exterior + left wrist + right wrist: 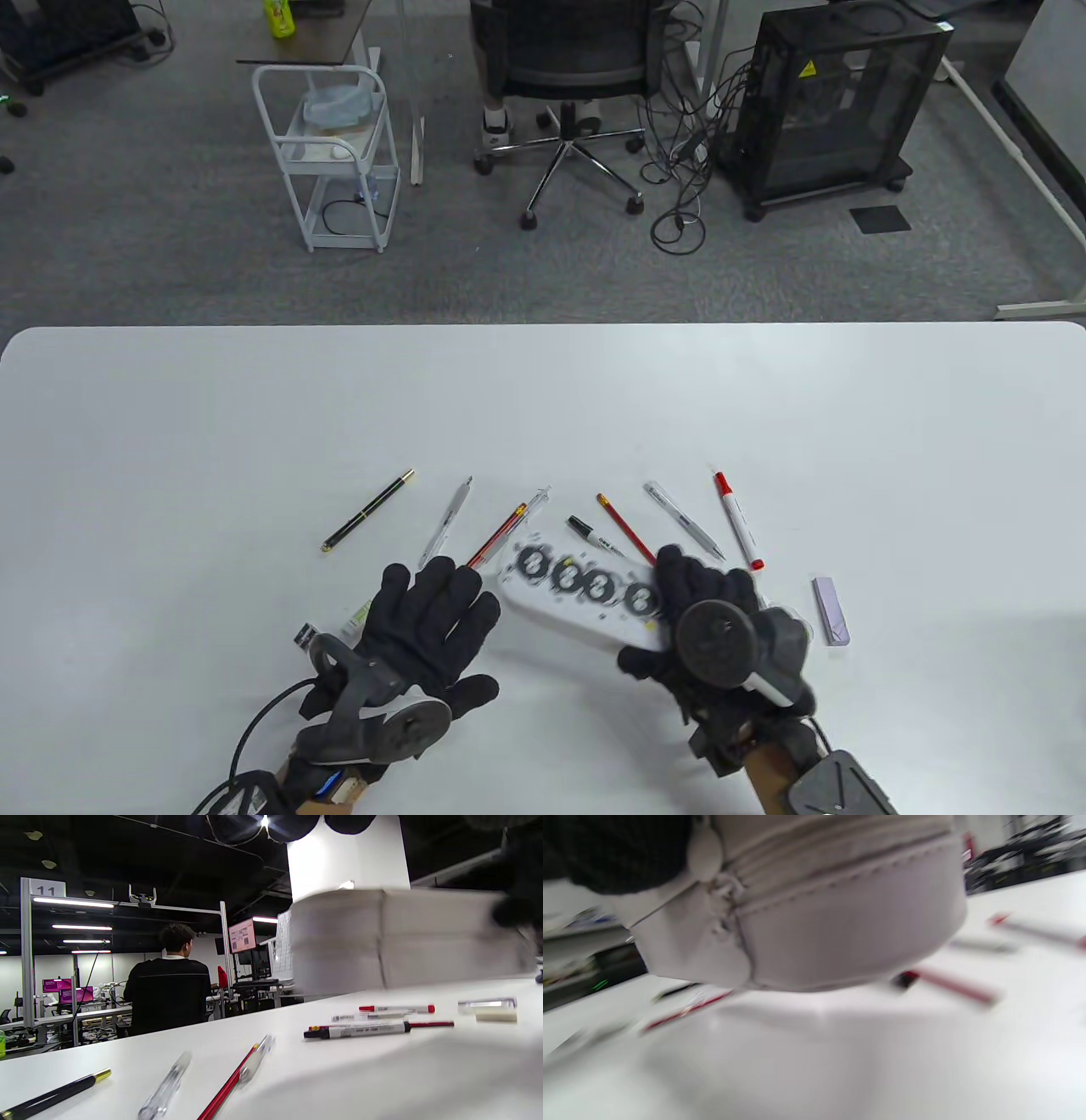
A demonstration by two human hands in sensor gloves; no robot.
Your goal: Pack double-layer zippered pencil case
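Observation:
A white zippered pencil case [585, 598] with round black-and-white prints is lifted off the white table [543, 399]. My right hand [696, 620] grips its right end. In the right wrist view the case [818, 921] hangs above the table, zipper showing. My left hand [428, 624] is open, fingers spread, just left of the case, not touching it. The left wrist view shows the case [403, 938] blurred in the air. Several pens lie behind it: a black pen [369, 511], a white pen [445, 533], a red pencil [625, 528], a red-capped marker [738, 519].
A lilac eraser [831, 611] lies right of my right hand. A small item [356, 620] lies partly under my left hand. Beyond the table's far edge are a white cart [327, 157], an office chair [577, 102] and a black cabinet [836, 102].

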